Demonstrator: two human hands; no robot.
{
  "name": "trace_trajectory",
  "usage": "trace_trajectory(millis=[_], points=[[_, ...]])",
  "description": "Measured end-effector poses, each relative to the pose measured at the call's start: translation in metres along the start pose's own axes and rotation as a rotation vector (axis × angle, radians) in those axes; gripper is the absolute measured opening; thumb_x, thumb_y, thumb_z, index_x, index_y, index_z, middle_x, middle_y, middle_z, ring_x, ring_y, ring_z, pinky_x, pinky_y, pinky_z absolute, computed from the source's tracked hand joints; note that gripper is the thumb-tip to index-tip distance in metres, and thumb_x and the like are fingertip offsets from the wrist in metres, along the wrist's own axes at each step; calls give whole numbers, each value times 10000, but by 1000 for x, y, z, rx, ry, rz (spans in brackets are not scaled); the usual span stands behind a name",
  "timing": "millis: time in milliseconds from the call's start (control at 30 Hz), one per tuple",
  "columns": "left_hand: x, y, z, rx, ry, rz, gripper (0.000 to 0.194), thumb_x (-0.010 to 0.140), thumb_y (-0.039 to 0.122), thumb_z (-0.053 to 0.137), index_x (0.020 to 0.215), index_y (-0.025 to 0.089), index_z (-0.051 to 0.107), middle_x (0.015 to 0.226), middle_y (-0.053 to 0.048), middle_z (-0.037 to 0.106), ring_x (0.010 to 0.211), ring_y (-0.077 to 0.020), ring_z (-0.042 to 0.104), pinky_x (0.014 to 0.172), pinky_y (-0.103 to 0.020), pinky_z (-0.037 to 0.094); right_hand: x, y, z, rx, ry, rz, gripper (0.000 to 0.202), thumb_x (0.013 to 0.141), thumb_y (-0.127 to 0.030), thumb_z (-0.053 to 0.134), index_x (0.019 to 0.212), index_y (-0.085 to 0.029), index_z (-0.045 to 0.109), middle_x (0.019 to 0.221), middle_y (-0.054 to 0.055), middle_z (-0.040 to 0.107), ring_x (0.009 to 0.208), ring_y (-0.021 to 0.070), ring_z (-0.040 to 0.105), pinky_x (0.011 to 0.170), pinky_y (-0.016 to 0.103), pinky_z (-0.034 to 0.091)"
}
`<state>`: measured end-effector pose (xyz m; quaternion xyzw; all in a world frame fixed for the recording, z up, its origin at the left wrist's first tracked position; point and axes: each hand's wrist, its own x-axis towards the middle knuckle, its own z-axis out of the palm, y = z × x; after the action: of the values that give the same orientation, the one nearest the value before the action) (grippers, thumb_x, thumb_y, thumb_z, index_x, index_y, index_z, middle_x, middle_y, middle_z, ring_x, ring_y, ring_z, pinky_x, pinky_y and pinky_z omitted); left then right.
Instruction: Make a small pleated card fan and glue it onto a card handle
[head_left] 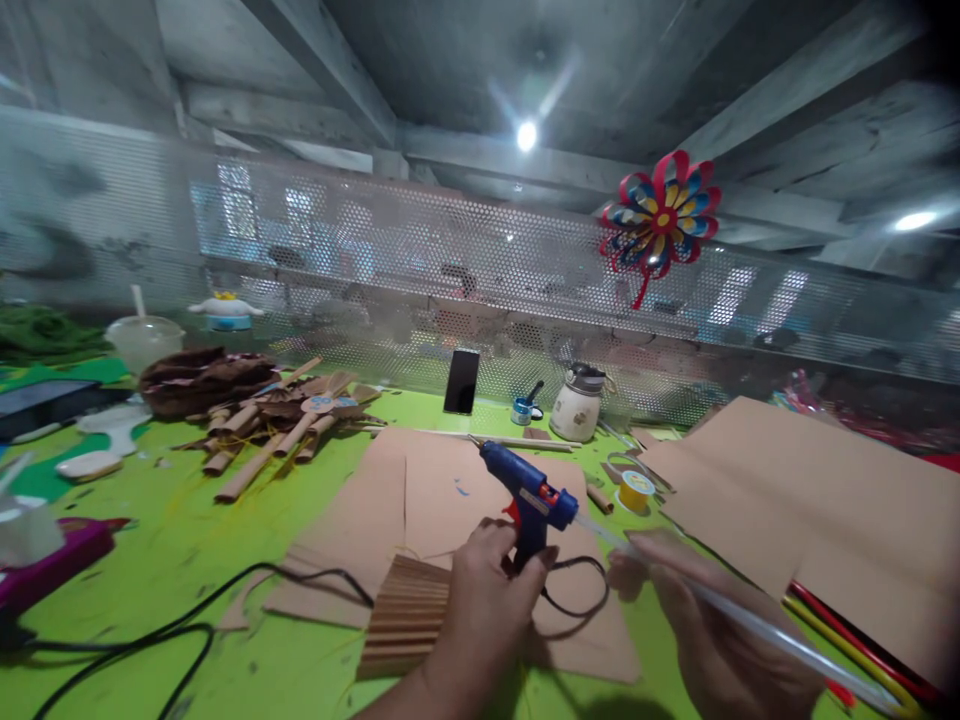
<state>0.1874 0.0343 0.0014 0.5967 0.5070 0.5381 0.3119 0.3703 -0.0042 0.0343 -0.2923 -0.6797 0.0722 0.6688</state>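
Observation:
My left hand (pixel 491 590) is wrapped round the handle of a blue glue gun (pixel 529 490), whose nozzle points up and to the left. A long clear glue stick (pixel 765 630) runs from the back of the gun towards the lower right. My right hand (pixel 712 620), somewhat blurred, pinches that stick a little behind the gun. Beside my left wrist lies a pleated piece of brown paper (pixel 405 615). Flat brown paper sheets (pixel 480 490) lie beneath the gun, with a black cable (pixel 285 570) crossing them from the left.
Rolled brown paper pieces (pixel 262 450) are piled at the left. A phone (pixel 461 382) stands upright at the back, near a white jug (pixel 576 405). A yellow spool (pixel 635 490) and large brown sheets (pixel 810 480) are at the right. A purple object (pixel 67 570) sits at the left edge.

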Motion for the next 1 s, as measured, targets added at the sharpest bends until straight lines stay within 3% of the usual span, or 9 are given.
trace_trajectory(millis=[133,233,467,533,667,1000], points=[[0,-1,1,-30,5,-9,178,754,312,719,792,160,803,822,-133,722,814,-273,622,731,-363,440,-3,-2,7,115,67,140,183,958,-143,687,1094,-204,793,824,49,809,659,202,772,585,303,692],[0,-1,1,-52,9,-10,173,744,313,725,792,168,807,810,-120,724,795,-264,624,709,-348,443,0,1,5,109,27,130,166,966,-149,677,1076,-200,789,793,52,810,628,206,766,575,310,695],[-1,-1,1,-35,-52,3,185,790,331,705,756,164,778,794,-114,701,778,-253,620,699,-336,439,6,10,-6,-218,-111,-355,476,850,37,662,1259,-197,730,939,68,820,838,228,798,781,357,684],[-2,-2,1,-43,-83,7,200,808,340,697,771,161,779,808,-109,693,781,-248,621,694,-329,443,7,8,-4,-260,-132,-419,492,831,53,665,1259,-182,723,956,74,816,861,219,792,790,329,672],[-3,-5,1,-59,-102,22,198,822,339,706,790,163,793,808,-98,693,772,-232,622,672,-307,447,9,3,2,-150,-121,-346,471,854,51,623,1256,-183,702,911,53,782,774,175,759,698,274,647],[-1,-4,0,-11,-104,54,200,824,322,700,825,155,810,858,-130,728,839,-265,654,717,-331,472,2,10,3,-120,-144,-315,520,840,100,592,1275,-166,693,1000,95,763,902,222,747,754,339,646]])
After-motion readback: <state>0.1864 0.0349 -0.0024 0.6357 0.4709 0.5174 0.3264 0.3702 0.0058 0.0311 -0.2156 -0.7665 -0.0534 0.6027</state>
